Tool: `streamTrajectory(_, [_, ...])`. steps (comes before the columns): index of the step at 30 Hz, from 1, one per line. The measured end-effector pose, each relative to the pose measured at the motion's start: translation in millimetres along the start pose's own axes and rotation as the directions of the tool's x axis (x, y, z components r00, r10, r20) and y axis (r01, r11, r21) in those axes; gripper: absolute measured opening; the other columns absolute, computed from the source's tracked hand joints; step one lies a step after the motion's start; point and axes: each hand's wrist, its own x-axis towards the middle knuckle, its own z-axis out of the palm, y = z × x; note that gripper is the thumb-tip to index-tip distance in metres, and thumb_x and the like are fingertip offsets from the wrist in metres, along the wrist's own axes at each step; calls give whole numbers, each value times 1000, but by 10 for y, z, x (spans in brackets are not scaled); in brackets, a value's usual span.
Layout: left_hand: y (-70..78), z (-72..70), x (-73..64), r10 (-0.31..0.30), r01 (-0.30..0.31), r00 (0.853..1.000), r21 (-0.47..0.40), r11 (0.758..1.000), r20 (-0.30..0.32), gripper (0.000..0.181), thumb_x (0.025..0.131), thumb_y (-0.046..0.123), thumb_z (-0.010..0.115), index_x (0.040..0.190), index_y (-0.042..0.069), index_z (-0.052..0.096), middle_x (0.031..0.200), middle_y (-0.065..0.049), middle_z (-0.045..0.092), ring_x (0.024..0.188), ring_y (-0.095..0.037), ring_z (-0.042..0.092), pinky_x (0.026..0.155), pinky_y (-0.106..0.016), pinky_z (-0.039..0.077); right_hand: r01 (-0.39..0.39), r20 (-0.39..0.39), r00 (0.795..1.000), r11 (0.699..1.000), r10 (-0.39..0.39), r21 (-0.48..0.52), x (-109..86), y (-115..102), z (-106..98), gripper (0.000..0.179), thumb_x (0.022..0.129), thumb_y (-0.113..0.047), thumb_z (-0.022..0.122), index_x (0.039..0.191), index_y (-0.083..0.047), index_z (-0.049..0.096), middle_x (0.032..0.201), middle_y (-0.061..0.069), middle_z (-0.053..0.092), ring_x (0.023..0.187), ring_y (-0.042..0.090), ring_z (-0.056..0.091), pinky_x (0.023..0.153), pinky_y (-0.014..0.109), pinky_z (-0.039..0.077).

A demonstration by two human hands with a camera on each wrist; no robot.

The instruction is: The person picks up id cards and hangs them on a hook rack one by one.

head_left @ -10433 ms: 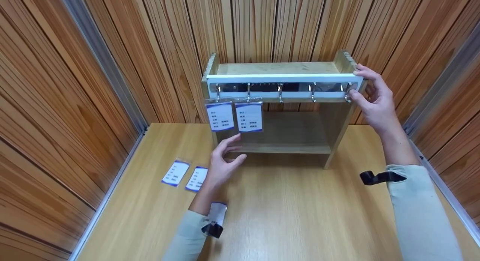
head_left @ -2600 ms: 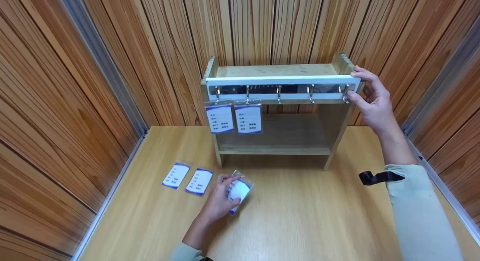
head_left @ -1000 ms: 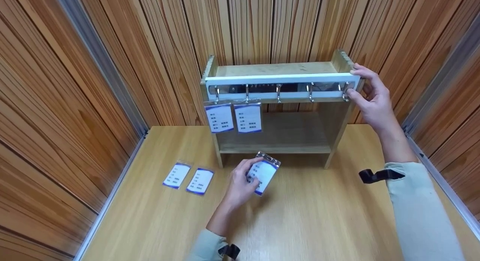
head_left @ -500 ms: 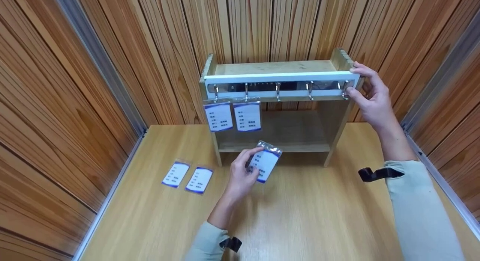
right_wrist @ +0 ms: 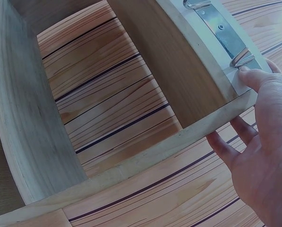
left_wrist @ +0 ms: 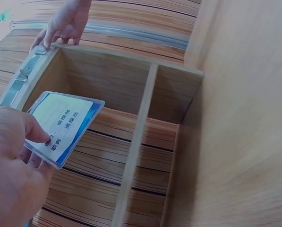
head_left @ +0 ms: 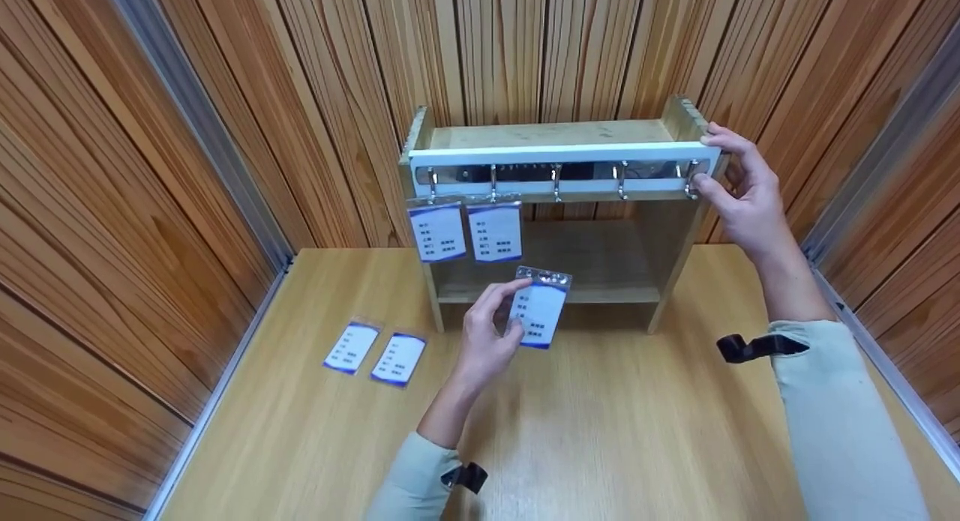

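My left hand (head_left: 489, 332) pinches a clear-sleeved name badge (head_left: 541, 311) by its left side, thumb on the printed face. The badge is held up in front of the shelf's lower board, slotted edge on top. My right hand (head_left: 742, 180) grips the right end of the white hook rail (head_left: 562, 152), thumb beside the last hook and fingers behind the wooden side panel. In the right wrist view the thumb presses the rail's metal strip (right_wrist: 221, 28) near a hook (right_wrist: 242, 56). Two badges hang from the leftmost hooks, one outer badge (head_left: 437, 233) and one inner badge (head_left: 495, 232).
The wooden shelf (head_left: 555, 135) stands on the table (head_left: 600, 431) against the slatted back wall (head_left: 510, 49). Left of it, two more badges lie flat: a far-left badge (head_left: 351, 348) and a nearer badge (head_left: 399, 359). Three hooks on the right carry no badge.
My left hand picked a badge up from the table, brought it right and up toward the shelf, and turned it more upright. My right hand stays on the rail's end.
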Motion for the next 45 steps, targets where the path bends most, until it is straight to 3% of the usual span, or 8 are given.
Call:
streamTrajectory(3, [44,3,33,36,-36,999,-3,999,-8,52,104,-12,62,151,10,68,139,-16,70,120,-32,73,98,-23,61,7,1,1000,1000,-7,28,2,-6,7,47,110,-2,64,156,-10,59,181,4,42,170,31,35,141,52,34])
streamTrajectory(16, [182,18,171,129,-129,992,3,992,-6,53,103,-11,64,152,9,66,144,-16,69,121,-31,72,95,-24,63,9,-5,1000,999,-9,33,0,2,8,47,110,-2,64,156,-10,59,181,6,42,171,34,34,143,56,29])
streamTrajectory(29, [330,27,323,212,-212,977,-4,977,-9,56,101,-13,64,154,6,64,139,-19,66,122,-31,70,101,-32,68,1,-3,1000,999,-1,37,0,5,1,46,110,-3,65,155,-11,60,181,6,42,172,33,33,143,55,28])
streamTrajectory(45, [497,37,469,210,-210,978,-5,978,2,60,103,-9,66,159,9,60,144,-16,64,133,-29,67,110,-30,64,12,-5,1000,1000,-12,2,0,8,1,47,111,-4,64,157,-12,60,181,5,43,172,32,33,144,56,26])
